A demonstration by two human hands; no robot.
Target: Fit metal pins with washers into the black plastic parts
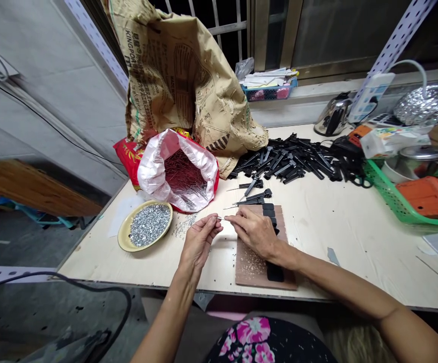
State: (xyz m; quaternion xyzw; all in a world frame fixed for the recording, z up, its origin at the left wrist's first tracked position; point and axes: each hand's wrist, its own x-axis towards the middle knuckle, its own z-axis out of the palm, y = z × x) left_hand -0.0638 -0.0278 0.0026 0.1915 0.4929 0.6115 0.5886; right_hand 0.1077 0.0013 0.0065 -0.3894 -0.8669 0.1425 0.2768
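At the table's front, my left hand (202, 236) pinches a small, thin metal piece (221, 218) between thumb and fingertips. My right hand (254, 231) meets it from the other side, fingers closed at the piece's right end; its thumb is mostly hidden. The right wrist passes over a brown board (254, 275), which carries a column of black flat pieces (275, 272) and scattered light bits. Beyond the hands lie a few black plastic parts (256, 194) with thin metal pins sticking out. Left of my left hand, small metal bits (184, 225) are strewn on the table.
A yellow bowl (122, 237) of small metal parts stands at left. Behind it, a red-and-white bag (152, 174) of thin pins lies open before a large brown paper sack (181, 75). Black parts (298, 156) are heaped at the back. A green basket (388, 199) stands right.
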